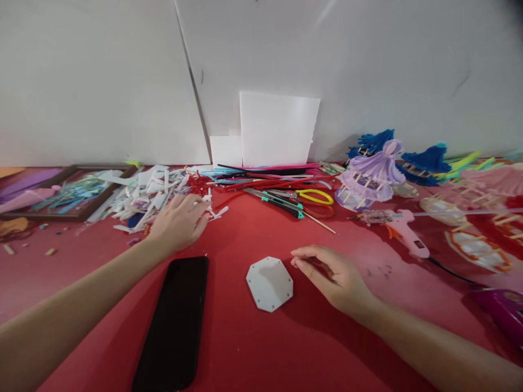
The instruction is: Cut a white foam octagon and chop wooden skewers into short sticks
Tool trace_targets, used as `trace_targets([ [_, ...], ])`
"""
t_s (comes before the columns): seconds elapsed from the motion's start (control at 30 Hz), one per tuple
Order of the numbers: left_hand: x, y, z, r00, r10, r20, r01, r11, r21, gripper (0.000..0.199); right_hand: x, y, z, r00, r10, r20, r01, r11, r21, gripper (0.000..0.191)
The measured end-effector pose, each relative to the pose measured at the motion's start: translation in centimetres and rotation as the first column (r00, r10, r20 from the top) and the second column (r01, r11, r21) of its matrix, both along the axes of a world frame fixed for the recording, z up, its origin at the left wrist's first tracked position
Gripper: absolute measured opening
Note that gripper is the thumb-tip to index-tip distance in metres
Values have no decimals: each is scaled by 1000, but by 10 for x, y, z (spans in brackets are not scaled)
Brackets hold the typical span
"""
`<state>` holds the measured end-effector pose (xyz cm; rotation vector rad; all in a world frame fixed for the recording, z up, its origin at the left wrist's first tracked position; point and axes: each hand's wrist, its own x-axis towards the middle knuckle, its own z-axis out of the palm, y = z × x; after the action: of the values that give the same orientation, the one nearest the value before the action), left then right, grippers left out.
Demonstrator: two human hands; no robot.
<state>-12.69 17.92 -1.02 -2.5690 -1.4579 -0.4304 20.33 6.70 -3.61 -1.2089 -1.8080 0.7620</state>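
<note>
Two hands over red table [229, 348], right hand [333, 275] beside white octagon [270, 284]

Phone [175, 321] left of plate [269, 284], scissors [314, 196] behind, glue gun [409, 231] right.

A plain grey-white wall [122, 81] rises straight from the back edge of the red worktop [229, 348]. A dark seam [191, 76] slants down it, left of centre. Pale light makes a soft sheen on the worktop's left and right sides; a faint streak high up may be glare.
</note>
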Motion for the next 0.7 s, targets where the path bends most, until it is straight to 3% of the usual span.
trace_targets([
  [0.07,8,7,-4,982,-174,-73,170,984,-59,38,0,1,2,1000,-10,10,10,1000,25,16],
  [0.13,14,14,-5,963,-252,-91,247,967,-68,37,-1,1,3,1000,-21,23,20,999,51,15],
  [0.27,10,25,3,993,-114,17,112,991,69,28,-3,4,5,998,-57,41,51,991,121,13],
  [0.37,-2,26,8,999,-17,47,10,992,130,27,4,21,15,986,-121,111,94,969,228,11],
  [0.43,-4,22,7,997,5,83,-17,989,146,28,15,45,31,968,-194,162,146,952,271,10],
  [0.5,3,13,2,990,-8,143,-12,990,138,27,27,79,53,891,-346,295,254,917,307,15],
  [0.6,25,-6,-7,970,-99,223,82,993,84,25,38,139,85,772,-472,425,382,880,282,24],
  [0.7,45,-22,-12,961,-157,227,140,986,88,23,33,196,99,672,-481,564,446,870,210,24],
])
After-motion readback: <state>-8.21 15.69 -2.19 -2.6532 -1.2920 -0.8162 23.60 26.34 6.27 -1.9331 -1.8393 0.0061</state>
